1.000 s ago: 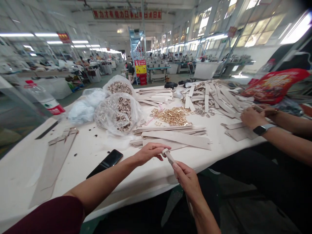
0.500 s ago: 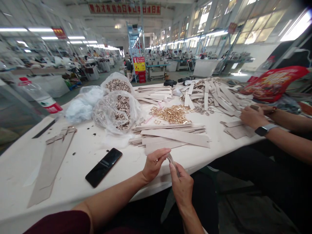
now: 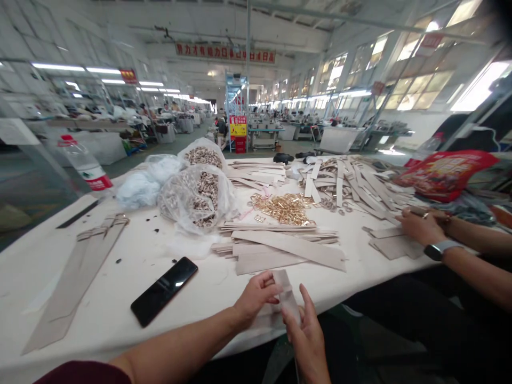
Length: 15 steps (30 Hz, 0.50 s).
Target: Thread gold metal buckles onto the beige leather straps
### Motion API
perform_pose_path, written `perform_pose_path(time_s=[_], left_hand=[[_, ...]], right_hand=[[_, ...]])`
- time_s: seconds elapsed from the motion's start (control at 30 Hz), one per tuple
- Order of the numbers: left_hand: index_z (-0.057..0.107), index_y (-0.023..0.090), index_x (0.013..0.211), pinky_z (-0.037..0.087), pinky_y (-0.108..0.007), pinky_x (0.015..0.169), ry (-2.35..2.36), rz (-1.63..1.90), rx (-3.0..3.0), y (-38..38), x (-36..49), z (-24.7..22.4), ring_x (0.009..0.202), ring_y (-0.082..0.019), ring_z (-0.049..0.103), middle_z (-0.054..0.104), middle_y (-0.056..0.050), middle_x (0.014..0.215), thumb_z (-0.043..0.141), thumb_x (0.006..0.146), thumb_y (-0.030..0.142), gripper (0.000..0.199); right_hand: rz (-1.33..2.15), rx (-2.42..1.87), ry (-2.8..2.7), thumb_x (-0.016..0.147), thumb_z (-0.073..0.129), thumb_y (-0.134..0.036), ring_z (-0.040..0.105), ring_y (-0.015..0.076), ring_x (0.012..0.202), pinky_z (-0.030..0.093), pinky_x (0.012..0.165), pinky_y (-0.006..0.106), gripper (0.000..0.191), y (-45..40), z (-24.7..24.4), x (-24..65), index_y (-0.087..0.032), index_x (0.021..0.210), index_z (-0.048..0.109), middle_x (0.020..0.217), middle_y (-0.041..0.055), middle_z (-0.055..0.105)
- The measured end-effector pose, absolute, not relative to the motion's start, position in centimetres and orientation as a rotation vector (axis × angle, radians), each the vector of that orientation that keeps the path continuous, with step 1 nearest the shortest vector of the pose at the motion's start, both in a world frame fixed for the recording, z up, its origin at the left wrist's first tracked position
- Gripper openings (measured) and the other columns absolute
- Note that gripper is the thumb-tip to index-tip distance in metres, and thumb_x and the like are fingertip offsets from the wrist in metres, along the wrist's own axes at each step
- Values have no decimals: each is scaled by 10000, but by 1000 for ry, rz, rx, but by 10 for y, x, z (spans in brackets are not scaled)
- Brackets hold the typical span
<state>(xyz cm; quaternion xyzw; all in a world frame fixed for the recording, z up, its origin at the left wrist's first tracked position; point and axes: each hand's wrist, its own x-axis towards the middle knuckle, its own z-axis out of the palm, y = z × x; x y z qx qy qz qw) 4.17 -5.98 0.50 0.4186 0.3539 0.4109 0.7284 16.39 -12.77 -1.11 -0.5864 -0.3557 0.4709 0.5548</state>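
The left hand (image 3: 256, 296) and right hand (image 3: 308, 344) hold one pale strip (image 3: 286, 293) just above the near edge of the counter (image 3: 100, 272). Both grips are narrow, pinching the strip. A moment ago the strip looked thin and curled; now it looks flat and wider. One black phone (image 3: 164, 290) lies to the left. Two clear bags (image 3: 198, 200) sit farther back. A co-worker's two hands (image 3: 420, 228) rest off to the right.

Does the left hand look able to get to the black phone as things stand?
Probably yes. The left hand is pinching the strip, so it would likely need to let go first. The phone lies nearby on the table, with no pile or bag visibly between them.
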Motion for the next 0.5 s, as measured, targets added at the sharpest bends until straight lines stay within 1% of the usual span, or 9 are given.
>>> perform_pose_path(time_s=[0.03,0.1,0.17,0.3,0.4,0.5], left_hand=[[589,134,1134,437,-213,623,755,864,905,-63,44,4,755,-146,575,604,-37,805,705,703,309,480],[607,131,1085,433,-223,616,722,805,891,-71,49,2,746,-153,576,620,-60,851,699,702,325,438],[619,129,1047,423,-226,607,738,782,940,-76,53,2,708,-143,560,619,-57,835,688,710,333,399],[651,129,951,404,-219,624,779,794,1263,-71,55,9,705,-127,508,591,-26,798,619,766,271,236],[652,144,926,410,-230,686,804,751,1499,-59,51,20,788,-150,522,606,-21,836,561,803,231,176],[659,158,919,407,-235,719,801,676,1679,-45,49,31,828,-163,534,624,-22,866,555,822,246,167]], right_hand=[[1133,-1357,-812,694,679,-463,606,170,648,470,567,258,843,-128,-12,165,-209,1413,320,841,30,686],[1165,-1325,-741,704,663,-496,602,162,640,466,558,248,834,-126,-13,166,-215,1413,322,805,14,675],[1204,-1331,-682,706,647,-537,594,158,608,454,529,239,799,-123,-14,168,-213,1386,378,744,1,665],[1221,-1425,-590,670,633,-619,555,149,526,412,451,225,677,-113,-17,171,-175,1180,604,630,-3,646],[1172,-1438,-554,683,595,-652,513,140,475,374,412,223,624,-104,-17,173,-151,1049,664,553,-9,614],[1145,-1437,-572,688,605,-631,497,143,473,356,401,225,552,-96,-14,175,-142,931,687,519,-5,590]])
